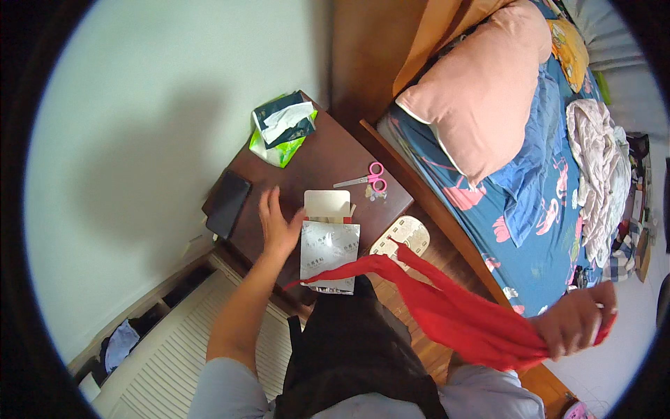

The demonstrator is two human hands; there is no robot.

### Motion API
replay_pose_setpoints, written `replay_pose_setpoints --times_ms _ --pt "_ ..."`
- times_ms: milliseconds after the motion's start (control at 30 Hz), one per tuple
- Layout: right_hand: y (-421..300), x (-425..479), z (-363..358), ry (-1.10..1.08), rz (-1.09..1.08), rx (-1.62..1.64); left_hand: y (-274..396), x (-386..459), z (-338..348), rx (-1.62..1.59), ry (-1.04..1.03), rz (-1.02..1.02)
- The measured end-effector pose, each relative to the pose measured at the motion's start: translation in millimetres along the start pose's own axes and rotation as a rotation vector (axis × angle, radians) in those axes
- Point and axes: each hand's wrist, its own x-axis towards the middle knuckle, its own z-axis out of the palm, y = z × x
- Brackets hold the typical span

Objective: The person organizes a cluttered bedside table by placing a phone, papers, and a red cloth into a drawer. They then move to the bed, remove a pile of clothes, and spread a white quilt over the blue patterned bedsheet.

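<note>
At the far right, my right hand grips a long red cloth. Its narrow ends trail leftward, one of them across a silver foil pouch that bears writing. My left hand is spread over a dark brown nightstand, fingers apart and holding nothing. Its thumb is close to the left edge of a box with a raised white flap; whether they touch I cannot tell. The pouch hides most of the box. Pink-handled scissors lie beyond it, their blades pointing left.
A tissue pack stands at the nightstand's back corner, and a black flat object lies on its left side. A bed with flamingo-print sheets and a pink pillow is on the right. A cream stool stands between them.
</note>
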Motion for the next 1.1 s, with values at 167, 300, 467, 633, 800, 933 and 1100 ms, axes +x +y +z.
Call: replay_pose_setpoints --times_ms 167,300,467,633,800,933,1100 --pt "-44.6 -11.1 27.2 -0.229 -0.041 0.024 55.5 -49.1 -30.2 -0.438 -0.345 0.156" --pt "-15.8 -8.3 33.7 -0.152 0.393 -0.394 175.1 -57.2 -60.5 -0.821 -0.682 0.651" --pt "39.8 -31.9 39.6 0.193 0.208 -1.201 238.3 -102.5 -73.2 -0.995 -0.676 0.734" --pt "38.7 -65.0 50.2 0.373 0.092 -1.347 236.7 -112.0 -92.3 -1.131 -0.621 0.475" --pt "67.3 -67.1 58.7 0.097 0.359 -1.805 246.5 -129.4 -94.0 -1.150 -0.529 0.508" --pt "77.0 -67.9 69.6 0.145 0.322 -1.724 246.2 -145.9 -109.7 -1.344 -0.727 0.328" --pt "81.0 -80.6 86.6 0.365 0.370 -1.196 245.2 -149.6 -120.5 -1.330 -1.014 0.431"
